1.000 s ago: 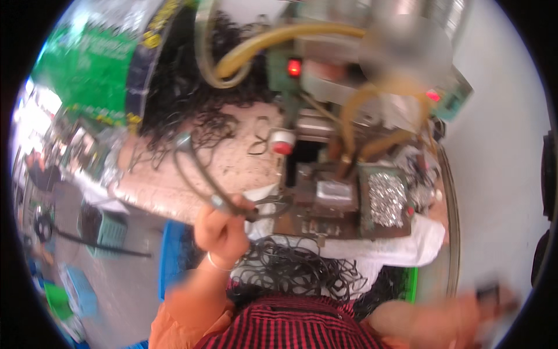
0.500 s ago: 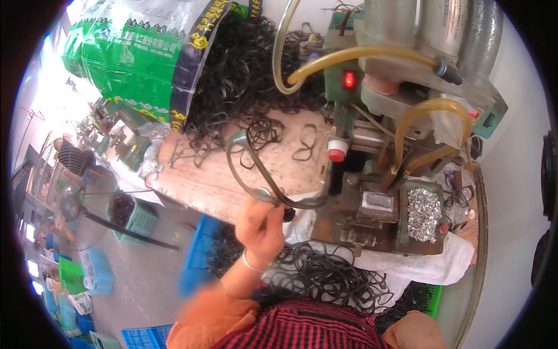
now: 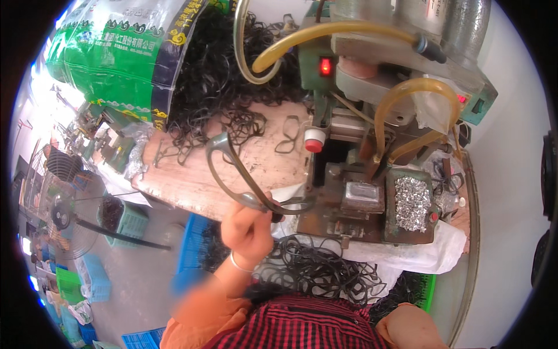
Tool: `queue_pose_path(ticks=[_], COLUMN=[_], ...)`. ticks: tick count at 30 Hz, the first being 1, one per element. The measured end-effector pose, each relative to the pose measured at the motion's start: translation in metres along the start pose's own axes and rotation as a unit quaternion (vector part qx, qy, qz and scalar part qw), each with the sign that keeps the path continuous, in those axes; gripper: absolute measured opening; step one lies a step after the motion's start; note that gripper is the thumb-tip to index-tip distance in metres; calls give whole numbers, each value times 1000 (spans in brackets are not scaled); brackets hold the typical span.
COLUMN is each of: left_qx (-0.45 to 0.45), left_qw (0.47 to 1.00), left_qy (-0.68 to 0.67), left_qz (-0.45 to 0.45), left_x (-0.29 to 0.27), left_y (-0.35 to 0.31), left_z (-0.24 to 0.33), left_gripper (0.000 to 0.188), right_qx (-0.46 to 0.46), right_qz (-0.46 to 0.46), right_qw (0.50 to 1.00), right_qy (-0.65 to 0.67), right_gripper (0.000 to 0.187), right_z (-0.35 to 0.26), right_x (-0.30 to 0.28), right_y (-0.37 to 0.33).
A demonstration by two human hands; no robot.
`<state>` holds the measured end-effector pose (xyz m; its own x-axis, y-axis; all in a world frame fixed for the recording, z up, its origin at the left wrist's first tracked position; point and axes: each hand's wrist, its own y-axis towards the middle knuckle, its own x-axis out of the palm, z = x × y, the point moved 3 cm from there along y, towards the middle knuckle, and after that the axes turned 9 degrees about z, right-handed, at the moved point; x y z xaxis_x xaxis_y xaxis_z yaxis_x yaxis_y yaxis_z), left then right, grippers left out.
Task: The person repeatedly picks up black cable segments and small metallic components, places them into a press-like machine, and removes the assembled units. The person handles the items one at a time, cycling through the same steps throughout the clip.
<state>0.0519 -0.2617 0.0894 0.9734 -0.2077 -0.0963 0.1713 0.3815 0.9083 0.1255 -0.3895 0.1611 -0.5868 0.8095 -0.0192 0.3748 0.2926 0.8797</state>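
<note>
My left hand [image 3: 247, 232] comes up from the lower edge, with a pale bangle on the wrist. Its fingers are closed in a pinch on a long dark grey-green rubber strap loop [image 3: 238, 166]. One end of the loop rises up and left over the wooden board; the other reaches right, close to the front left of the machine's base. A small metal block [image 3: 364, 192] sits on the machine [image 3: 349, 216]. Beside it, a tray [image 3: 391, 228] holds many small silvery metal pieces [image 3: 412, 200]. My right hand is out of view; only bare skin of that arm shows at the lower right.
Black straps [image 3: 331, 267] lie heaped in front of the machine. More straps [image 3: 221, 75] spill from a green and white sack [image 3: 116, 72] onto the wooden board [image 3: 186, 186]. Yellowish hoses [image 3: 325, 35] arch over the machine. A fan [image 3: 61, 212] and baskets [image 3: 128, 218] stand left.
The whole view has shifted slightly, moving the machine and board left and up in the picture. My left hand keeps its pinch on the strap loop, nearly unchanged beside the machine.
</note>
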Motion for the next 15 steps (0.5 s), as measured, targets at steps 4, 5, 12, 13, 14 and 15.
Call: queue_pose_path(ticks=[4,5,12,13,14,15], left_qx=[23,28,10,48,45,52], left_qw=[1000,999,998,996,994,993], left_qy=[6,-2,-35,-29,-73,-65], left_qz=[-6,-15,-59,-69,-69,-90], left_x=[4,9,23,30,43,49], left_y=[4,6,13,13,17,17], left_z=[4,5,21,25,32,34], left_gripper=[28,28,17,14,16,18], right_qx=[-9,-11,-113,-149,-150,-110], right_qz=[-15,-11,116,215,333,444], right_qw=[1000,999,984,956,907,843], right_qy=[-22,-34,-79,-132,-209,-284], right_gripper=[35,35,34,34,34,34], right_z=[6,13,-30,-46,-54,-48], right_x=[14,20,-81,-125,-164,-199], right_y=[6,10,2,-10,-26,-39])
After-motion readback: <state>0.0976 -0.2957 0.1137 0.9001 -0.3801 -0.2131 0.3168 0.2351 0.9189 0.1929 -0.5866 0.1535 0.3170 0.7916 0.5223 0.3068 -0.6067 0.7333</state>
